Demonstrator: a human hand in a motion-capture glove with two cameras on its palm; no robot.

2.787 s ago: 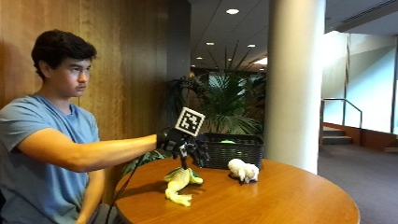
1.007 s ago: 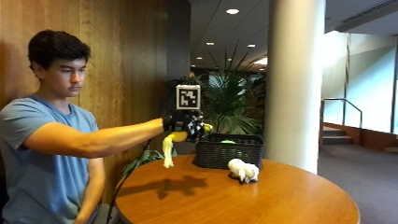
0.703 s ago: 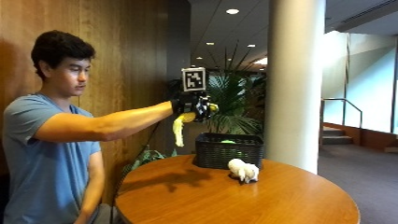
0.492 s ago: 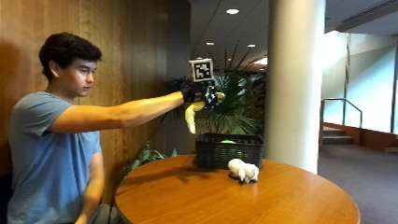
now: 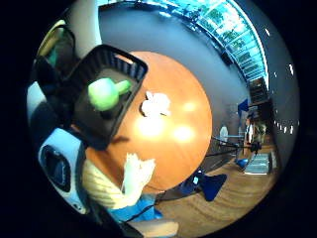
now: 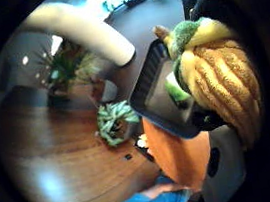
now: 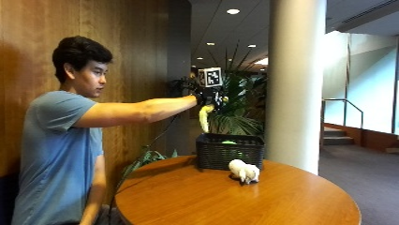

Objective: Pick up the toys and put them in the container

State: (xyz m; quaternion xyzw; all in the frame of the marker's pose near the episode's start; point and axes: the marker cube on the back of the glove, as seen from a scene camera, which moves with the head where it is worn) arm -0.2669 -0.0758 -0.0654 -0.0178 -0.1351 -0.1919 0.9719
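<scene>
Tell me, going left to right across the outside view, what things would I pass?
The person's blue shirt → the gloved right hand holding a yellow plush toy above the black basket → the white plush toy on the round wooden table → the white pillar.

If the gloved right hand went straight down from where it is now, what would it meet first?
Most likely the black basket. The right hand holds the yellow toy hanging above it, and the palm view shows a green toy already inside. Exact depth alignment is hard to judge.
</scene>
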